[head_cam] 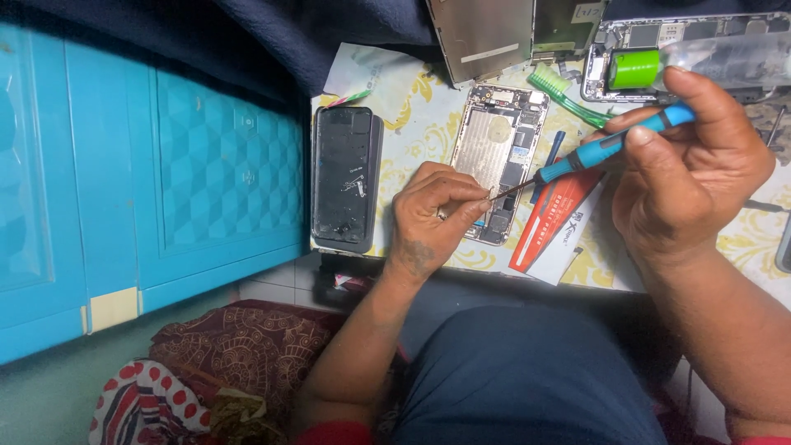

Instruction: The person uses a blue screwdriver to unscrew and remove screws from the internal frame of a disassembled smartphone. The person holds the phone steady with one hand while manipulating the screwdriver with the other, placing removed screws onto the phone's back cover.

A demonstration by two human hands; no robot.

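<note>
Head view, centre of frame: opened phone chassis (501, 161) lies back-down on the patterned table cover (420, 124), internals exposed, metal shield plate and boards showing.

Right hand (688, 169), right of frame, is wrapped around a blue-handled precision screwdriver (606, 147), thumb and fingers pinching the handle. The shaft runs down-left, with the tip at the lower edge of the chassis.

Left hand (435, 210), centre-low, fingers pinched together right at the driver tip, steadying it or holding a screw. Too small to tell which from here.

My read: we're in the screw step on the lower board area, driver seated or about to seat. Next move calls for keeping the tip square in the screw head, light downward pressure, and the left fingers holding the chassis so it doesn't skate.

Around it: a dark phone screen assembly (344, 175) left of the chassis, well apart from the hands. Red-and-white card package (556, 222) just right of the chassis, under the driver. Green brush (568, 95) at upper centre. A second opened phone (659, 41) at upper right with a green cylinder (634, 69) on it. Turquoise cabinet (148, 181) fills the left of frame.
</note>
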